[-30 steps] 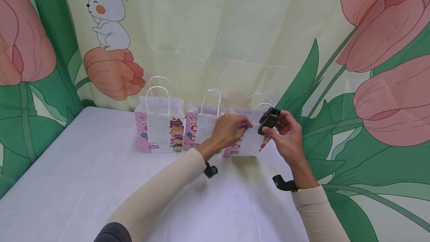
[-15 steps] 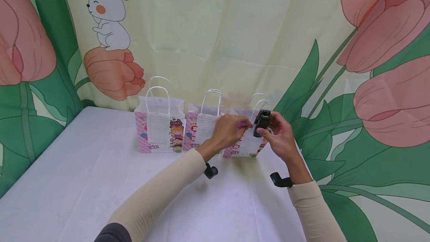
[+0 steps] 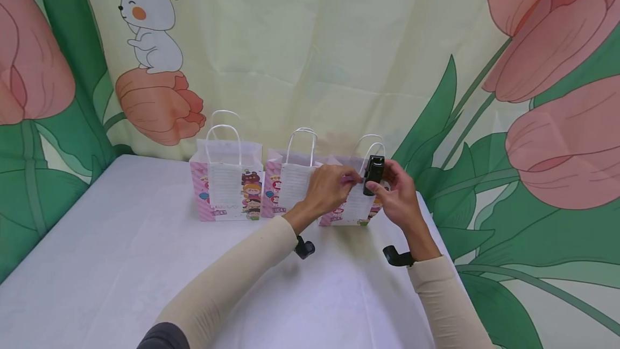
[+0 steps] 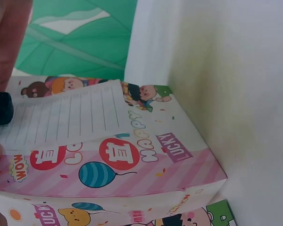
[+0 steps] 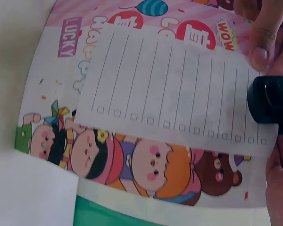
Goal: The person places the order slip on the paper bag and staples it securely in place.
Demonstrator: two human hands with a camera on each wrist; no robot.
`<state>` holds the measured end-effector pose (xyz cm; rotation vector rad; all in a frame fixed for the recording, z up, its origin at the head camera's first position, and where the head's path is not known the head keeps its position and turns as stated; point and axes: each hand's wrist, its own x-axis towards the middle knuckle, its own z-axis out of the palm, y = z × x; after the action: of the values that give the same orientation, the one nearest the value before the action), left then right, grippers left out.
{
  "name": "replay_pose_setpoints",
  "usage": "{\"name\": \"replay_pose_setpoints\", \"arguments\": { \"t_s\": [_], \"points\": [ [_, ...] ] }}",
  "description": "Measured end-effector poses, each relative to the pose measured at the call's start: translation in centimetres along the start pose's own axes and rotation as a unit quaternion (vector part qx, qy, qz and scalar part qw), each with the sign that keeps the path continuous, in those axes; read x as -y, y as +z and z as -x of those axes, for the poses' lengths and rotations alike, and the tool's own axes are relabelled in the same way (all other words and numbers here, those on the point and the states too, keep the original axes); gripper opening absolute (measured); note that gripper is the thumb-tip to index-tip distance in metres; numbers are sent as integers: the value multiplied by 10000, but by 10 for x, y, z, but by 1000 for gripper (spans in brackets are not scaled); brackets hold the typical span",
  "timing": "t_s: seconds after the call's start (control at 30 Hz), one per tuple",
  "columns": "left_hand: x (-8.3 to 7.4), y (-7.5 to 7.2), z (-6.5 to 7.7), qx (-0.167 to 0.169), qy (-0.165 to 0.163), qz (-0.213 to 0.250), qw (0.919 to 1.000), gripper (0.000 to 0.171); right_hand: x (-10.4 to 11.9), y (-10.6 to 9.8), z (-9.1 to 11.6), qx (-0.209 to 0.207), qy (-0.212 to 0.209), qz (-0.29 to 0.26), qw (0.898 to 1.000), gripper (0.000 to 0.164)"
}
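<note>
In the head view my left hand (image 3: 328,186) pinches the top edge of the rightmost paper gift bag (image 3: 334,214), together with a lined checklist sheet (image 3: 357,206) lying on its front. My right hand (image 3: 401,197) holds a small black stapler (image 3: 374,175) at the top of that sheet. From the right wrist, the stapler's rounded end (image 5: 271,100) overlaps the upper edge of the lined sheet (image 5: 165,84), close to the left thumb (image 5: 261,57). The stapler (image 4: 0,109) also shows at the left edge in the left wrist view. Whether its jaws are pressed together is hidden.
Two similar gift bags stand in a row to the left, the middle bag (image 3: 273,187) and the left bag (image 3: 201,187), each with a lined sheet on its front and white handles. A white-covered table (image 3: 145,263) lies under them, before a printed curtain (image 3: 368,42).
My right hand has moved left with the stapler, from beside the rightmost bag to the top of its sheet. The stapler has turned more upright. My left hand keeps its pinch.
</note>
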<state>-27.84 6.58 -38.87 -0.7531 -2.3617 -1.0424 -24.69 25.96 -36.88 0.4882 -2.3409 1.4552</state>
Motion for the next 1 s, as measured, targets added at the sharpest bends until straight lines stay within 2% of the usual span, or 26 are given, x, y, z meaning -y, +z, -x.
{"name": "replay_pose_setpoints", "arguments": {
  "t_s": [0.3, 0.47, 0.6, 0.83, 1.0],
  "points": [
    [2, -2, -4, -127, 42, 3, 9999, 10, 5, 14, -6, -805, -3, 200, 9966, 49],
    [-1, -1, -6, -96, 17, -34, 9999, 9, 5, 11, -5, -903, 49, 252, 9956, 50],
    [-1, 0, -3, -35, -39, -70, 10000, 10, 2, 7, -1, -598, 79, 186, 9980, 52],
    [-3, 1, -1, 63, 44, -151, 9999, 11, -3, -9, -1, 66, 197, -322, 9993, 52],
    [-1, 1, 0, 30, 41, -217, 9998, 11, -3, -15, -4, 536, 170, -286, 9980, 53]
  ]
}}
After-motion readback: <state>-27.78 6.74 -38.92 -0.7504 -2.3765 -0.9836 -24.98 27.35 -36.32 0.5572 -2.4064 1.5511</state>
